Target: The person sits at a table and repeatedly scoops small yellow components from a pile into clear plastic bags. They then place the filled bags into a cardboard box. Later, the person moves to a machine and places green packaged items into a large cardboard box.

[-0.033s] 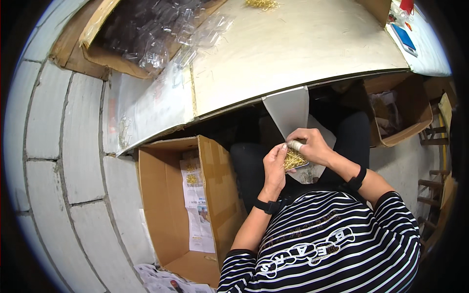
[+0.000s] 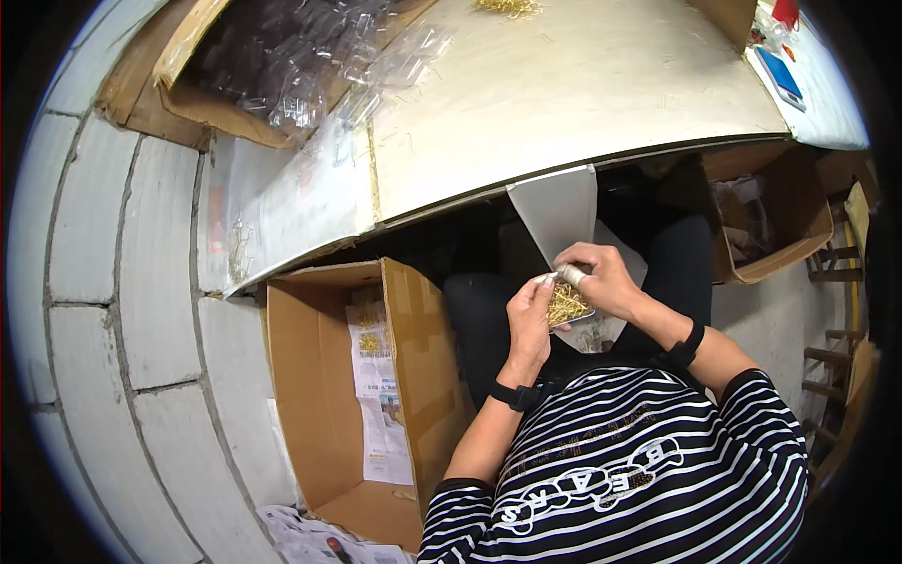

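Observation:
Above my lap, my left hand (image 2: 530,318) is closed round a small clear plastic box (image 2: 575,323), with its thumb along the left side. Gold-coloured thin metal pieces (image 2: 567,304) fill the box; their exact kind is too small to tell. My right hand (image 2: 606,280) is bent over the box's far edge, fingers pinched together close to the left thumb. Pale tape wraps one of its fingers. Whatever those fingertips grip, perhaps the box's rim or lid, is hidden.
An open cardboard box (image 2: 319,376) lined with printed paper stands at my left. Ahead is a pale tabletop (image 2: 564,85) with a gold pile (image 2: 507,7), clear plastic boxes (image 2: 301,103) in a carton and a blue-screened device (image 2: 779,75). Another carton (image 2: 780,235) stands right.
The right hand's fingers have shifted very slightly at the box's far edge. The left hand keeps its hold on the box.

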Available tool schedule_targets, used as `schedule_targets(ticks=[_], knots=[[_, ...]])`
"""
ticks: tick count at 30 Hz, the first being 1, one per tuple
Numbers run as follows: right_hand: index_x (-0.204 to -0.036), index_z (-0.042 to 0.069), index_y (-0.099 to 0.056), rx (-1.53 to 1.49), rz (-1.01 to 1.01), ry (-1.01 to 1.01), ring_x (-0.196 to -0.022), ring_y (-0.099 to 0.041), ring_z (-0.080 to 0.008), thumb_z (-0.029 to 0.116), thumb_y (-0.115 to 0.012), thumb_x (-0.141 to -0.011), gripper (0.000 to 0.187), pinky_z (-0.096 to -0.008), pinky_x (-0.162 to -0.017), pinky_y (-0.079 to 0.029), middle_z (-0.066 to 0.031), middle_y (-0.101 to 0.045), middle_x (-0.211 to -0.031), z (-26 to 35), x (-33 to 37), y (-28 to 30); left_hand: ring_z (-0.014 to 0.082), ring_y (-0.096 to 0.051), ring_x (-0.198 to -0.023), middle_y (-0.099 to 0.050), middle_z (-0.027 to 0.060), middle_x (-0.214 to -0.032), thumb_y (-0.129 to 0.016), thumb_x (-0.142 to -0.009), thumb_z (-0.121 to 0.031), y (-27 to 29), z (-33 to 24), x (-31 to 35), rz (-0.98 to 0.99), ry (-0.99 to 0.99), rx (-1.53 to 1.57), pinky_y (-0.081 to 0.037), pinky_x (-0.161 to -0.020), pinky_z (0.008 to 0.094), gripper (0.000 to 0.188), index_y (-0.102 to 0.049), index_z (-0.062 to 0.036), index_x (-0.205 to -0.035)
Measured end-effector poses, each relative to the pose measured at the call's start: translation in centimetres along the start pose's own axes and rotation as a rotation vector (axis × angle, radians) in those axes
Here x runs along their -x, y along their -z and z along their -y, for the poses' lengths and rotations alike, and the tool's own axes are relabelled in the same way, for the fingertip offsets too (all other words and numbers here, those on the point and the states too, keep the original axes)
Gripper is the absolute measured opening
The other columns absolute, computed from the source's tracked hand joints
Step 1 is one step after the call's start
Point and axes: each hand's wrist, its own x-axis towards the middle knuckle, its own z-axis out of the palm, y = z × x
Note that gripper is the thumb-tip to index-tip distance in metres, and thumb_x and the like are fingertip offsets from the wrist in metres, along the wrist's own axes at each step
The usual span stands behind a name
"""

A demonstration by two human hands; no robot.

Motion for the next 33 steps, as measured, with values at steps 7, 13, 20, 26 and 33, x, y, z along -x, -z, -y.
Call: schedule_targets(ticks=[7,13,20,26,33], knots=[[-0.096,0.001,-0.064,0.253,-0.135,0.355,-0.094,-0.062,-0.0301,-0.003,-0.061,-0.073,0.024,-0.0375,-0.082,-0.048,-0.0112,-0.064,-0.102,-0.6,0.6,-0.7,0.0108,-0.063,-0.064,-0.063,0.0061,-0.083,-0.051,-0.094,-0.021,0.4,0.1,-0.2,-0.102,-0.03,0.04,-0.053,-0.044,0.0212,0.024,-0.057,0.0001,-0.104],[-0.12,0.006,-0.055,0.559,0.136,0.402,-0.133,-0.034,-0.0288,0.004,-0.061,-0.076,0.044,-0.054,-0.107,-0.026,-0.0094,-0.049,-0.133,0.4,2.0,-0.2,0.0116,-0.063,-0.064,-0.063,0.0066,-0.085,-0.05,-0.095,-0.02,0.7,0.1,-0.5,-0.141,-0.081,0.132,-0.054,-0.043,0.022,0.022,-0.055,-0.0014,-0.106],[-0.121,0.005,-0.054,0.462,0.12,0.423,-0.129,-0.039,-0.0325,0.007,-0.058,-0.082,0.039,-0.0524,-0.106,-0.028,-0.0122,-0.052,-0.129,0.5,2.0,0.2,0.0118,-0.063,-0.065,-0.063,0.0065,-0.086,-0.049,-0.095,-0.023,0.9,0.5,-0.6,-0.18,-0.094,0.105,-0.054,-0.044,0.0226,0.024,-0.056,-0.0019,-0.104],[-0.123,0.002,-0.052,0.127,-0.121,0.263,-0.107,-0.057,-0.0292,0.004,-0.06,-0.081,0.042,-0.0349,-0.095,-0.043,-0.0166,-0.057,-0.118,0.2,1.6,2.5,0.0192,-0.063,-0.093,-0.06,0.0131,-0.108,-0.04,-0.098,-0.025,0.9,-1.2,0.2,0.182,-0.058,0.262,-0.059,-0.063,0.031,0.033,-0.048,0.0001,-0.119],[-0.124,-0.003,-0.05,-0.419,0.054,-0.057,-0.092,-0.057,-0.0117,0.003,-0.061,-0.083,0.043,-0.026,-0.081,-0.047,-0.0103,-0.059,-0.115,-1.3,2.2,3.9,0.0232,-0.049,-0.118,-0.045,0.0127,-0.129,-0.066,-0.079,-0.007,0.8,-2.2,1.5,0.378,-0.094,0.202,-0.048,-0.095,0.0352,0.071,-0.027,-0.0024,-0.137]])
